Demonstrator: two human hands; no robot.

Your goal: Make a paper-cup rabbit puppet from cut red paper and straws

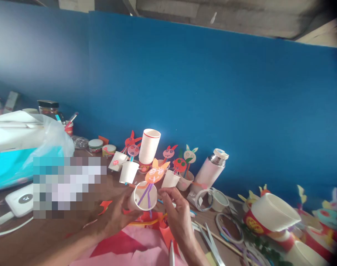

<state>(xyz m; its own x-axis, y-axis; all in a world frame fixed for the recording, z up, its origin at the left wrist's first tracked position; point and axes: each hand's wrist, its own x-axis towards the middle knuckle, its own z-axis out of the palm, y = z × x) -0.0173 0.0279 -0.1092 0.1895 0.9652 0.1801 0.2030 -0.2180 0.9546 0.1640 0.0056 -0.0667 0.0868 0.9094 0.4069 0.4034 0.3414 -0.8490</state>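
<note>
White paper cup (137,202) bearing orange rabbit face (155,174) – left hand (115,216) fingers clasp its left wall, right hand (177,213) fingertips pinch its right rim.

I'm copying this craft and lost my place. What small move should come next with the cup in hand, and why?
Probably straighten the orange rabbit face with the right hand. It leans to the right on its purple strips above the white cup, which the left hand holds tilted. The right hand's fingers are close by the rim.
</note>
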